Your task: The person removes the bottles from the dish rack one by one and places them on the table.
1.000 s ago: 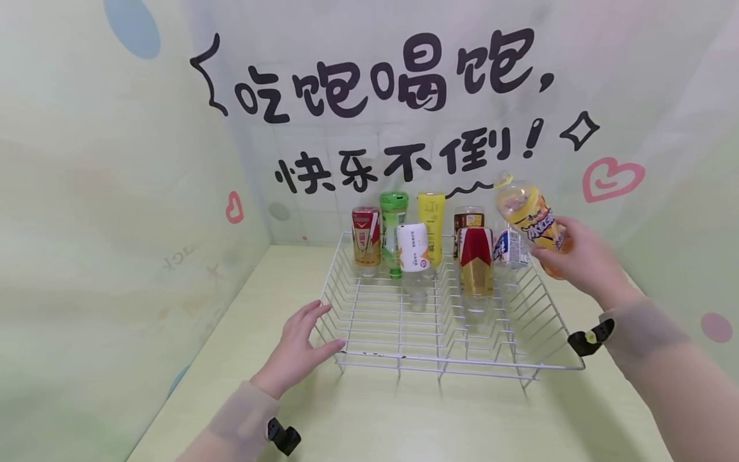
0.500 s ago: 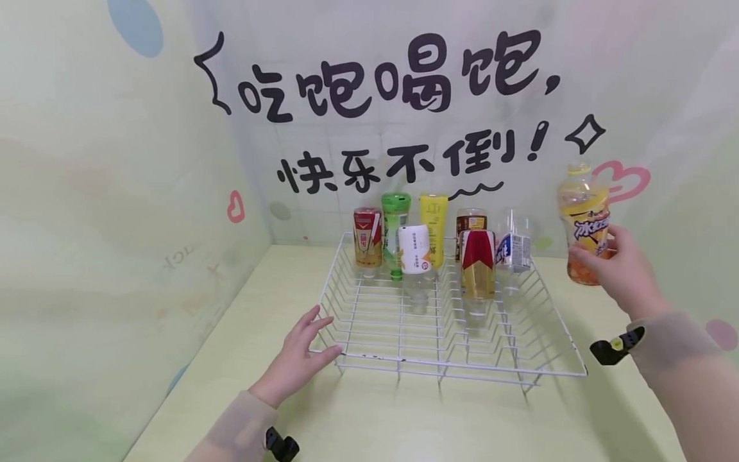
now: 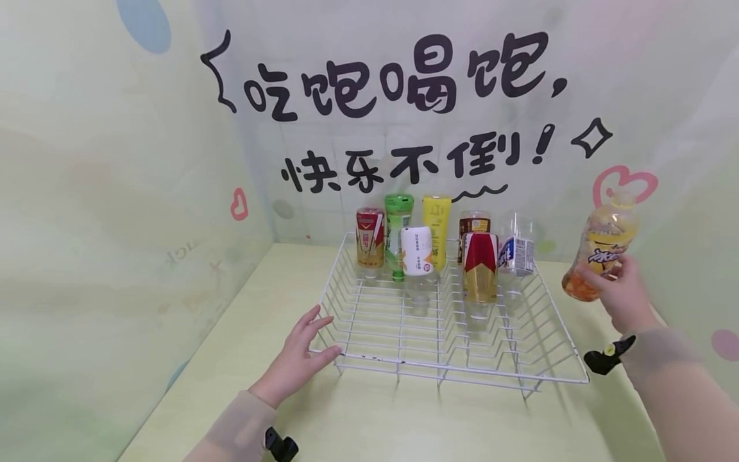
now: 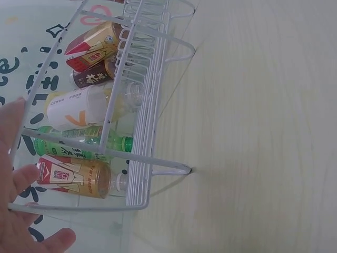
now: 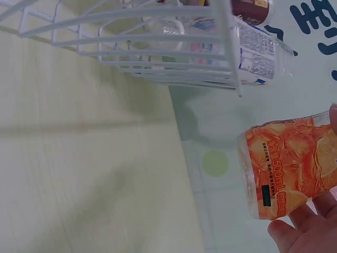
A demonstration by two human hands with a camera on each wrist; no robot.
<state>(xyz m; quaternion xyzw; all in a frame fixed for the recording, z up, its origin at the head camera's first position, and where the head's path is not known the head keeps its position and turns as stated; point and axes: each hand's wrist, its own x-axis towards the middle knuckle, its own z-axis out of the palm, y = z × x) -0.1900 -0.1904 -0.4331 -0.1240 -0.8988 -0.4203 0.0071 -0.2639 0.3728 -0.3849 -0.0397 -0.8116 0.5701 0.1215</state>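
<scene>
Tipped rightward since earlier, the orange-labelled drink bottle (image 3: 604,242) is gripped by the right hand (image 3: 626,294) beside the wire rack (image 3: 398,362), which the left hand (image 3: 297,360), fingers spread, likely steadies.

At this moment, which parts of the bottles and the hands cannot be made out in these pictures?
Head view: most of the brown-labelled bottle, hidden by the front red-and-gold bottle.
Head view: fine print on the white label, too small.
Left wrist view: part of the left hand, cut off by the left edge.
Right wrist view: the top of the orange bottle and part of the right hand, past the right edge.
</scene>
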